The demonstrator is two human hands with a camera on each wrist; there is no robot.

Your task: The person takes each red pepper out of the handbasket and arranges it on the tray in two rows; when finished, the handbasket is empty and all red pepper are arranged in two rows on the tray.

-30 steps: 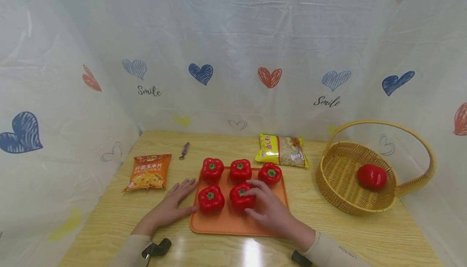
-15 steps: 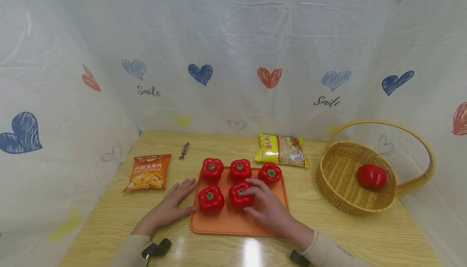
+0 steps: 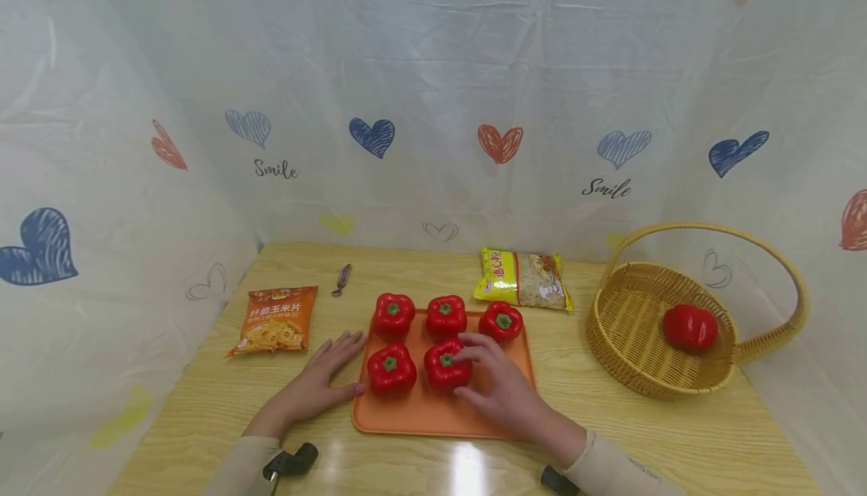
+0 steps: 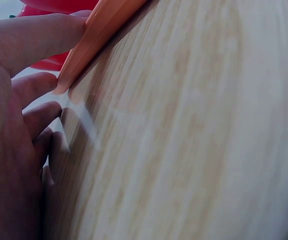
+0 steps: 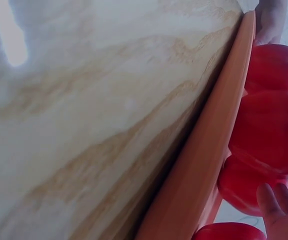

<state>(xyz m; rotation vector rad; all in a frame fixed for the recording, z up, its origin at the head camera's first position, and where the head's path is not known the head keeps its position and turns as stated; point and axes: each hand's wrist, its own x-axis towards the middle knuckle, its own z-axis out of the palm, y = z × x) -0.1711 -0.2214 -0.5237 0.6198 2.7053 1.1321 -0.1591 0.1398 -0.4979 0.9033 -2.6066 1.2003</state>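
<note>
Several red bell peppers with green stems sit on an orange tray [image 3: 406, 422] in two rows. Around the right side of the front-row bell pepper [image 3: 440, 369] curl the fingers of my right hand [image 3: 500, 389], the thumb at its near side. The right wrist view shows that pepper [image 5: 266, 137] close up, thumb tip overlapping it. My left hand [image 3: 323, 380] lies along the tray's left edge, fingers extended and spread, thumb at the rim. In the left wrist view, fingers of this hand [image 4: 31, 85] meet the orange rim [image 4: 91, 42].
A wicker basket [image 3: 612, 360] with a tall handle stands at the right, one red bell pepper [image 3: 691, 328] inside. Behind the tray lies a yellow food packet [image 3: 524, 279]. An orange snack bag [image 3: 274, 319] and a small purple-wrapped item [image 3: 343, 279] lie at the left.
The front-row pepper under my right hand has shifted very slightly, and that hand moved a little with it. My left hand has stayed in place.
</note>
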